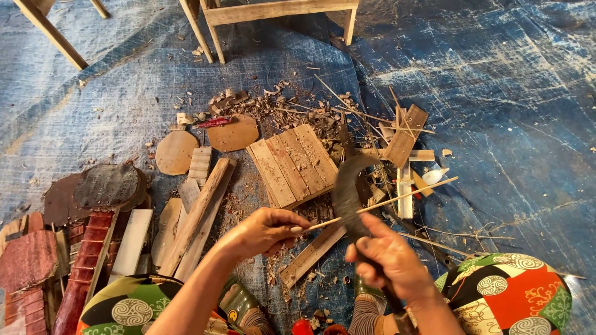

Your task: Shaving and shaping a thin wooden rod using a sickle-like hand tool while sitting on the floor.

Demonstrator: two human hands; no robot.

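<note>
Starting at the left edge of the blue tarpaulin (pixel 515 93), I see a heap of dark red and brown wood offcuts (pixel 37 260) with a rounded dark slab (pixel 108 185) on top. Just right of it lie a white strip (pixel 132 242) and two long planks (pixel 200 217) side by side, running diagonally up toward two flat rounded wooden discs (pixel 176 152) near the middle of the tarpaulin.

My left hand (pixel 264 231) comes next. Its fingers are pinched closed around the near end of a thin bamboo splint (pixel 385 201), which runs from the fingertips up and to the right, across the blade. Behind the hand sits a small slatted wooden panel (pixel 293 164), with shavings (pixel 279 105) scattered beyond it.

My right hand (pixel 392 259) is wrapped tight around the handle of a curved dark sickle knife (pixel 347 186); the blade rises from the fist and hooks over to the right, and it meets the splint where the two cross. I can't tell whether the edge is biting into the splint or only resting on it.

Further right lie loose wood strips (pixel 405 139) and thin sticks. Along the far edge of the tarpaulin stand pale wooden furniture legs (pixel 205 28).
</note>
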